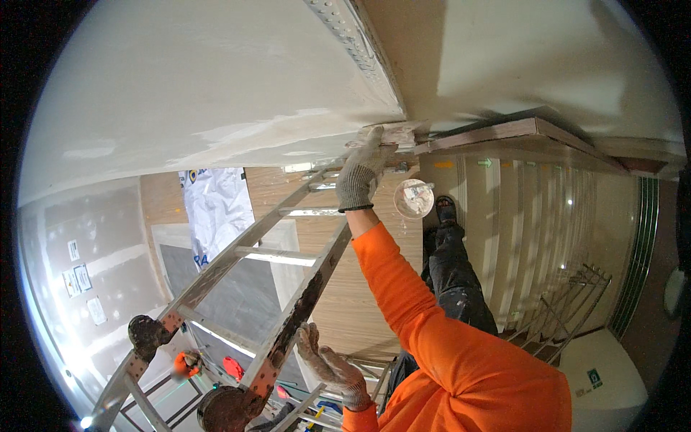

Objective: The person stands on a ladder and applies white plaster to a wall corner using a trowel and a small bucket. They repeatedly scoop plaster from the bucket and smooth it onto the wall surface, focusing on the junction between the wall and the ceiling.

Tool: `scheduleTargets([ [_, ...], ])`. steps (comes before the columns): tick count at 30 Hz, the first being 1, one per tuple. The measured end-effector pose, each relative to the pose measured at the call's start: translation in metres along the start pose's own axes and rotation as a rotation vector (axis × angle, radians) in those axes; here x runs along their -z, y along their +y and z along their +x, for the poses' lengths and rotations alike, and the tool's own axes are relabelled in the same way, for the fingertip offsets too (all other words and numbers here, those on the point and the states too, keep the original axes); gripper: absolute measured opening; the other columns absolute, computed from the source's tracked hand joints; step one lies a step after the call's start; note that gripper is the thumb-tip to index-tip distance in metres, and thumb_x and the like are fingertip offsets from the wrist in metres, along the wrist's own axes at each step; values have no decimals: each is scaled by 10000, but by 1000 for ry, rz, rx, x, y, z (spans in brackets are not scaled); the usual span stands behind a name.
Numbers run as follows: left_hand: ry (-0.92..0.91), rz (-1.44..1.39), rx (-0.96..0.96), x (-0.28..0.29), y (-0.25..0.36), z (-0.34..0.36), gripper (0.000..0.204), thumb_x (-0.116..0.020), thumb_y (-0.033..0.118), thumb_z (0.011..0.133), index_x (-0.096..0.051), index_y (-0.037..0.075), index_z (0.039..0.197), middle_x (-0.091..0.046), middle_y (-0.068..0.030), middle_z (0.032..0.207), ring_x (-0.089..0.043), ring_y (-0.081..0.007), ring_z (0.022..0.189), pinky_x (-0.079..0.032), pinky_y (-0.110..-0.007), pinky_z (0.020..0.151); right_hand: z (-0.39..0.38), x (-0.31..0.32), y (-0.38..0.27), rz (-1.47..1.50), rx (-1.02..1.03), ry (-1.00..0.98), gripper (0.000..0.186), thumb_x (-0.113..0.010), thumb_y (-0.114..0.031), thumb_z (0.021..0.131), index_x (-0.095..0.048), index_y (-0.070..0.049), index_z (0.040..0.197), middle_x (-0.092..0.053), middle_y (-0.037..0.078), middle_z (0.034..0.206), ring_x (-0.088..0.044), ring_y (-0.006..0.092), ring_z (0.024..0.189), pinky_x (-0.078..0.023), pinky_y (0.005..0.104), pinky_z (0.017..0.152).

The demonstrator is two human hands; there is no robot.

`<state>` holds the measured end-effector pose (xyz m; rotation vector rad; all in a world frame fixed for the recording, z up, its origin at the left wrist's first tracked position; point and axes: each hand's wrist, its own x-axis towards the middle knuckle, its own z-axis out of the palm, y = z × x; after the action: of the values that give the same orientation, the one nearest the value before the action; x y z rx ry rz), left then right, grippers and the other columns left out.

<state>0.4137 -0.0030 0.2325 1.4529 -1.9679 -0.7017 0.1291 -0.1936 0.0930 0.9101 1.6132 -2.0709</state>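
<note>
My right hand (360,176), in a dusty grey knit glove, reaches up to the lower end of a wall corner. Its fingers press on a broad, plaster-smeared filling knife (397,135), which lies against the wall edge; the handle is hidden by the hand. Above it runs a perforated corner bead (353,43) with fresh filler. My left hand (330,362), gloved and plaster-stained, has its fingers stretched out beside the rail of an aluminium ladder (306,299); whether it touches the rail I cannot tell. A white bucket of filler (414,200) stands below the right hand.
Stairs (533,223) descend at the right, past a brown-edged ledge (497,133). A foot in a dark sandal (445,209) is beside the bucket. White plastic sheeting (216,212) lies far left. A person in orange (188,363) is low at the left, beyond the ladder.
</note>
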Motion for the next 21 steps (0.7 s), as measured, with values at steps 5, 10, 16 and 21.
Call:
scheduleTargets([
  [5,37,6,-25,6,5,3,511,-398,275,1071,-411,-92,1426,-525,-227,1389,-556,-323,1246,-417,-444,1082,-27,-8,-24,200,75,-60,875,-429,-497,1019,-89,145,1505,-314,369,1480,-463,414,1328,-389,444,1092],
  [10,75,17,-50,16,4,3,496,-390,264,1071,-419,-91,1417,-527,-226,1384,-559,-332,1240,-423,-450,1082,-52,-15,-38,118,56,-72,863,-460,-477,1015,-92,127,1509,-366,384,1424,-484,407,1302,-423,450,1064],
  [16,61,-9,-34,27,11,-5,494,-392,259,1062,-424,-98,1402,-521,-243,1381,-546,-350,1258,-406,-463,1093,-96,-39,-46,193,197,-118,819,-478,-479,1006,-149,97,1486,-444,383,1313,-500,453,1253,-455,498,1000],
  [21,-70,84,-127,28,18,-25,486,-421,230,1032,-458,-119,1368,-560,-269,1320,-582,-372,1206,-433,-462,1063,-135,-54,-59,90,287,-111,705,-466,-415,1029,-204,43,1496,-516,342,1261,-522,438,1188,-420,506,1005],
])
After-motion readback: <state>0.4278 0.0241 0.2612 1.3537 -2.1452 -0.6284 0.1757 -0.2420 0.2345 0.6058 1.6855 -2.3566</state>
